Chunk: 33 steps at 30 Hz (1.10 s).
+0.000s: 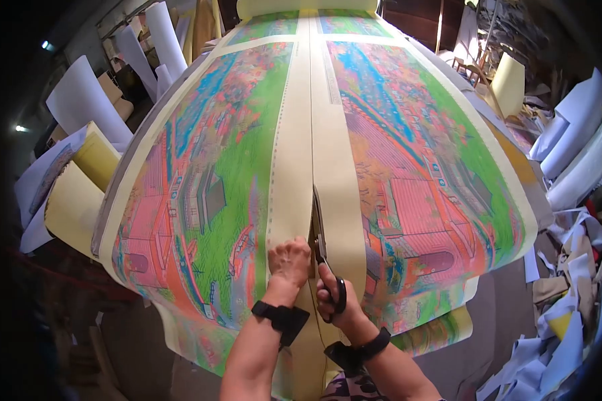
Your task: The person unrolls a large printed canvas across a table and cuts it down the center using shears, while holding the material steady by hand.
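Observation:
A long cream sheet (294,167) with two bright landscape prints runs away from me over the table. My right hand (328,291) is closed around the black handles of a pair of scissors (316,220). Their blades point forward along the plain strip between the prints, and the sheet is parted from there back towards me. Just left of the blades, my left hand (289,260) is closed at the cut edge of the left part, its fingertips hidden beneath the knuckles. Both wrists wear black straps.
Rolls of white and yellowish paper (87,100) stand at the left. More rolls (572,123) lean at the right, above a heap of paper scraps (548,341). The sheet's near ends hang over the table's front edge. A cream roll (267,7) lies at the far end.

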### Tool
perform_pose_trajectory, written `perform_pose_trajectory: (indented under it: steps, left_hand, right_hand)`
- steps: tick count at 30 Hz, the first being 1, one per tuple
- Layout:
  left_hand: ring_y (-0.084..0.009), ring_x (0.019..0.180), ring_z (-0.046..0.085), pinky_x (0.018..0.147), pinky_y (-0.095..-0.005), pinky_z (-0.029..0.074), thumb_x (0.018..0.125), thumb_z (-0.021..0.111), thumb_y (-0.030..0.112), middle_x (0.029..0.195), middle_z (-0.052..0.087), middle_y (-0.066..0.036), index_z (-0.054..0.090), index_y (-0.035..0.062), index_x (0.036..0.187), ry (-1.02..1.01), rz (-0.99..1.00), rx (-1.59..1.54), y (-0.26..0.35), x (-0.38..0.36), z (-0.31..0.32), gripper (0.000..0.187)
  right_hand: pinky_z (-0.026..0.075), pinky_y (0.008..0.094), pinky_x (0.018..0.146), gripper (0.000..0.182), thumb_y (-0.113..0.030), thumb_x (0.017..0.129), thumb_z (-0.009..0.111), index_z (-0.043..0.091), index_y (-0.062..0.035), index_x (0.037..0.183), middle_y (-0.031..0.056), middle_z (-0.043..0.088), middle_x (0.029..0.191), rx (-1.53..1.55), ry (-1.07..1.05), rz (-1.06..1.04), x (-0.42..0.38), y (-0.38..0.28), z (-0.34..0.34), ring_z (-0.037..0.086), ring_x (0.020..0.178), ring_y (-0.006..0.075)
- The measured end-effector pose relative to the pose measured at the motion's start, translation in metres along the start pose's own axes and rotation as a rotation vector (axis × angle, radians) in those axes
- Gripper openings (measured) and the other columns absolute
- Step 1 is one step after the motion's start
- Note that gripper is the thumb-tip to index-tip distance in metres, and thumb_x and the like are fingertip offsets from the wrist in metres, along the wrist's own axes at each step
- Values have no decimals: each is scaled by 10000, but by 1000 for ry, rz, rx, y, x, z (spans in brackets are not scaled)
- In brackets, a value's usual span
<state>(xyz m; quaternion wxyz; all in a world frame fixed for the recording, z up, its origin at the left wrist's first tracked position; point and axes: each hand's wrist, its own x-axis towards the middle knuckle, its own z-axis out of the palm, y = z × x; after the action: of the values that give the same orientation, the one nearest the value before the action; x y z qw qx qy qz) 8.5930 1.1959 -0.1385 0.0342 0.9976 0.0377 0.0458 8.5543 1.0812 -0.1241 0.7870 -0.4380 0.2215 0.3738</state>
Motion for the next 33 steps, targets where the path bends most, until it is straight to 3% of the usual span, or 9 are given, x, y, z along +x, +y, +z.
perform_pose_trajectory:
  steps: [4,11,18,23,25,26,28,32,33]
  left_hand:
    - [-273,535,538,493,-358,415,684,524,216,588,536,-121,477,67,641,1,2,-88,-4,3,8,162]
    - [-262,505,524,459,-354,402,666,529,200,565,514,-106,464,72,623,-103,1,-205,-5,7,26,149]
    - [-242,465,511,415,-346,395,631,543,195,519,490,-88,454,84,585,-203,-6,-267,-14,13,45,150]
    - [-243,431,480,410,-362,366,622,585,229,491,470,-90,465,87,556,-251,-81,-316,-22,12,100,198]
    - [-257,566,519,468,-378,405,665,524,225,625,530,-107,506,104,871,-116,68,-259,-24,5,126,240]
    - [-257,566,519,468,-378,405,665,524,225,625,530,-107,506,104,871,-110,68,-256,-24,7,136,240]
    - [-251,575,529,471,-374,411,686,492,209,620,528,-96,502,110,904,-430,10,-245,-23,22,144,239]
    - [-248,600,536,484,-372,420,708,449,199,637,536,-101,519,95,867,-226,45,-183,-23,37,177,202]
    - [-246,618,536,488,-373,420,712,441,199,652,540,-110,526,81,831,-552,36,-204,-26,45,178,187]
  right_hand:
    - [194,188,243,333,-352,727,539,377,-121,551,-49,332,406,20,12,-46,1,-4,1,281,257,56]
    - [209,187,255,295,-307,764,496,376,-104,587,-46,326,436,8,2,-2,46,-29,-2,285,287,52]
    - [180,174,248,301,-302,736,542,378,-119,563,-59,321,423,73,63,8,131,-142,35,257,268,42]
    - [182,186,248,376,-407,652,603,382,-113,571,-49,314,415,-22,95,-11,221,-215,51,259,261,55]
    - [183,193,251,389,-423,645,602,377,-114,574,-48,309,413,-36,76,-52,255,-243,57,256,262,57]
    - [184,199,255,401,-438,638,602,373,-115,577,-47,304,412,-48,60,-84,271,-257,61,252,263,59]
    - [186,204,263,420,-458,623,606,363,-119,576,-48,294,411,-56,42,-76,303,-291,69,247,269,60]
    - [193,207,294,463,-501,585,615,337,-131,575,-56,271,415,-89,-7,-70,364,-340,76,229,292,57]
    - [191,208,304,481,-520,566,619,333,-132,581,-62,261,422,-32,-54,-18,371,-350,77,223,301,56]
